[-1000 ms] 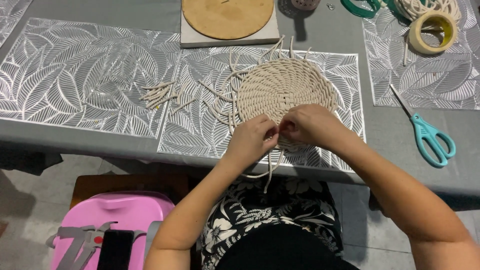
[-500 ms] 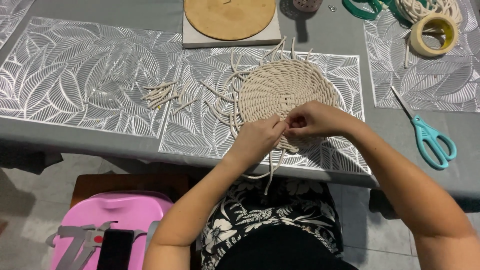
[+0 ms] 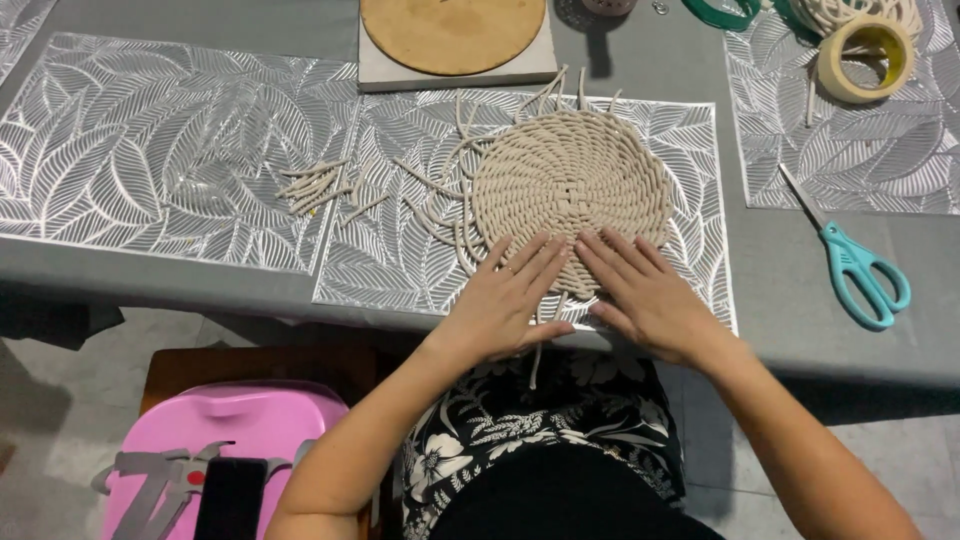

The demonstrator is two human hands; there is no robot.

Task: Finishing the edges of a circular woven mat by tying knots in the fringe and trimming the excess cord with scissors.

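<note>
Two flat hands press on a round woven rope mat.

The left hand (image 3: pixel 505 300) and right hand (image 3: pixel 645 295) lie palm down, fingers loosely spread, on the near rim of the rope mat (image 3: pixel 570 190), which rests on a silver placemat (image 3: pixel 400 250) near the table's (image 3: pixel 800 330) front edge. Teal scissors (image 3: pixel 860 275) lie toward the right edge.

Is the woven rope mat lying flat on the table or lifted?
Flat. The rope mat lies on the placemat, with the left hand and right hand spread on its near edge.
</note>
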